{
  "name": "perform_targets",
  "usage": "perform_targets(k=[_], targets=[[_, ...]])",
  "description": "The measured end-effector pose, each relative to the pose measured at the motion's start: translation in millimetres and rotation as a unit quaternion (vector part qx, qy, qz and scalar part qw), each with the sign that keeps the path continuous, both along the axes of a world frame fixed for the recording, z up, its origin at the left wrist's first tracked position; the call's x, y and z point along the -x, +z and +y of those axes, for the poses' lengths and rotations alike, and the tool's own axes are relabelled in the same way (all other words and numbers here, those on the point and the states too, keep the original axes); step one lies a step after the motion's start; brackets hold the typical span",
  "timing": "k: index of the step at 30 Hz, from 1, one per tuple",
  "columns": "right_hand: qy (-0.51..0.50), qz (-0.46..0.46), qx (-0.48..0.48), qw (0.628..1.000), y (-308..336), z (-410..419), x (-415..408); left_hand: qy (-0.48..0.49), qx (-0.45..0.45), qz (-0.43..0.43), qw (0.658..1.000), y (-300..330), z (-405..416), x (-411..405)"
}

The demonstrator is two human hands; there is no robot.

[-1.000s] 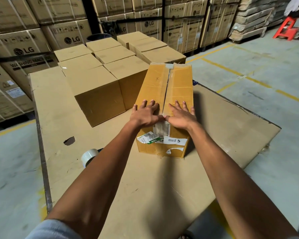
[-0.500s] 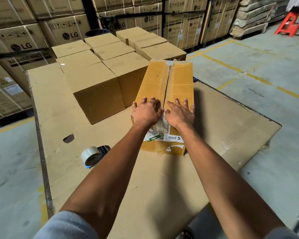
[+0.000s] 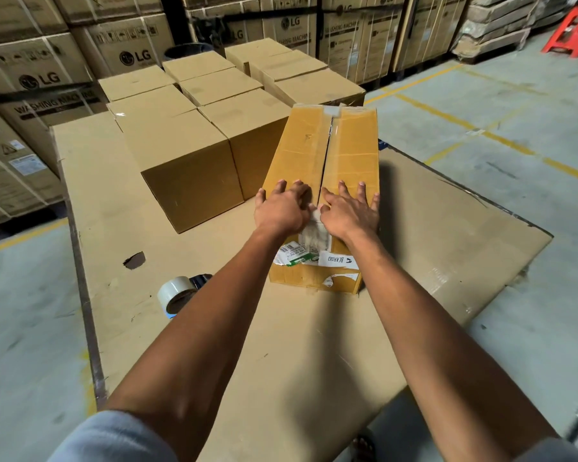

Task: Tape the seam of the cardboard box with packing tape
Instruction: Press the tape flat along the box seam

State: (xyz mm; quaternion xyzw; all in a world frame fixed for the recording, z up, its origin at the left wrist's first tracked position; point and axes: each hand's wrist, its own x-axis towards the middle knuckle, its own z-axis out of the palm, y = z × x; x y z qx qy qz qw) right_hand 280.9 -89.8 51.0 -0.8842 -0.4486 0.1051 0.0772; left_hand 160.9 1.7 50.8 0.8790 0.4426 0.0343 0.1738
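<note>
Pressing flat on the cardboard box (image 3: 317,155), left hand (image 3: 282,211) and right hand (image 3: 347,213) flank its seam (image 3: 326,151), fingers (image 3: 342,190) spread, gripping nothing; tape roll (image 3: 176,293) lies left of it.

Both forearms are bare to above the elbow, the hands, left hand (image 3: 282,211) and right hand (image 3: 349,213), ungloved, with short light grey-blue sleeves (image 3: 114,438), possibly a T-shirt's.

Left hand (image 3: 282,210) and right hand (image 3: 349,211) flat on cardboard box (image 3: 344,151) either side of seam (image 3: 326,151); tape roll (image 3: 176,293) near left.
</note>
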Motion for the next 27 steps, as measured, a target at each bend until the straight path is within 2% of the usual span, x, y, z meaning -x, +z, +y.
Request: perform_targets(k=[2, 5, 9, 12, 15, 21, 24, 27], targets=[[-0.012, -0.007, -0.006, 1.000, 3.6, 3.1, 5.9, 0.022, -0.024, -0.021, 0.999, -2.8, -2.8, -3.1], [-0.012, -0.011, -0.007, 1.000, 5.2, 2.8, 7.3, 0.006, -0.034, -0.032, 0.999, -2.7, -3.4, -0.2], [0.034, 0.053, 0.010, 0.998, 6.3, -4.2, -8.1, -0.076, 0.036, -0.022, 0.996, 2.7, 11.8, 11.8], [0.050, 0.092, 0.021, 0.994, 11.3, -8.0, -14.8, -0.097, 0.087, -0.022, 0.991, 6.5, 21.2, 16.0], [0.047, 0.060, 0.006, 0.997, 7.0, -6.3, -15.4, -0.088, 0.040, -0.016, 0.995, -1.2, 22.5, 11.4], [-0.005, -0.005, -0.049, 0.999, 0.1, -2.6, -5.3, 0.014, -0.035, -0.005, 0.999, -3.9, 2.8, -5.3], [-0.030, -0.004, -0.061, 0.998, 3.8, -0.6, 1.4, 0.023, -0.063, -0.007, 0.998, -4.8, -6.3, -4.1], [-0.023, 0.006, -0.096, 0.995, 4.2, -8.6, -2.4, -0.009, -0.075, -0.008, 0.997, -10.4, -15.5, 1.2]])
